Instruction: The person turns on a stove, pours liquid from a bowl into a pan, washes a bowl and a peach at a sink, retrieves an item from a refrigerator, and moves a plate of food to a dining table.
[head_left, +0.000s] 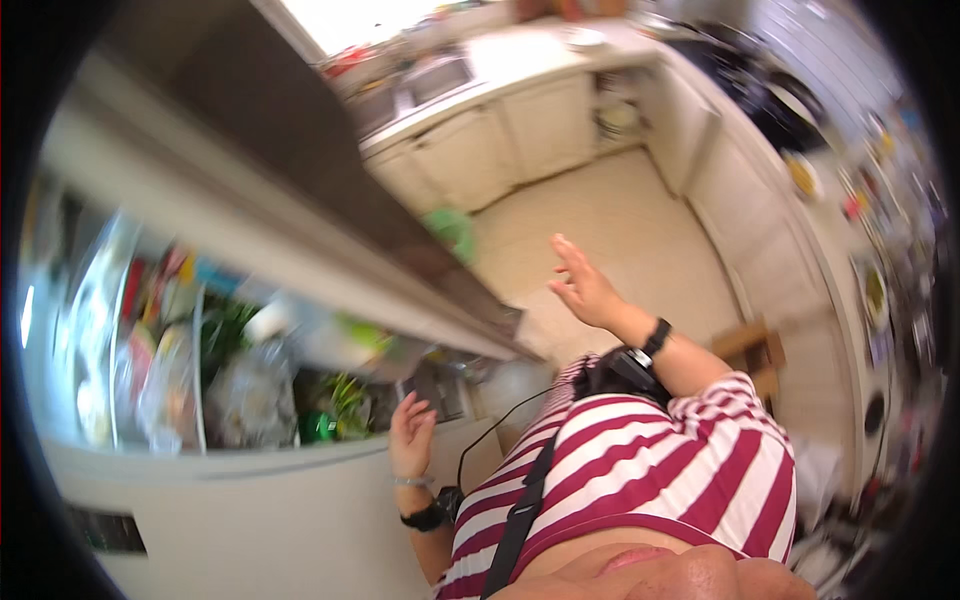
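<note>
My left hand (412, 431) is raised at the edge of an open refrigerator (247, 469), with its fingers apart and nothing held. Beside it, leafy greens (345, 405), a green object and a clear plastic bag (251, 397) of food sit in the fridge. The open refrigerator door (300, 202), blurred, slants across the view from upper left to the centre. My right hand (586, 289) is held out above the tiled floor, just right of the door's end, fingers apart and empty. Whether either hand touches the fridge cannot be told.
A green bin or basin (450, 234) stands on the floor behind the door. White cabinets (480, 150) with a sink (439, 79) line the far side. A stove (780, 97) and cluttered counter (832, 225) run along the right. A cardboard box (750, 352) lies near my right elbow.
</note>
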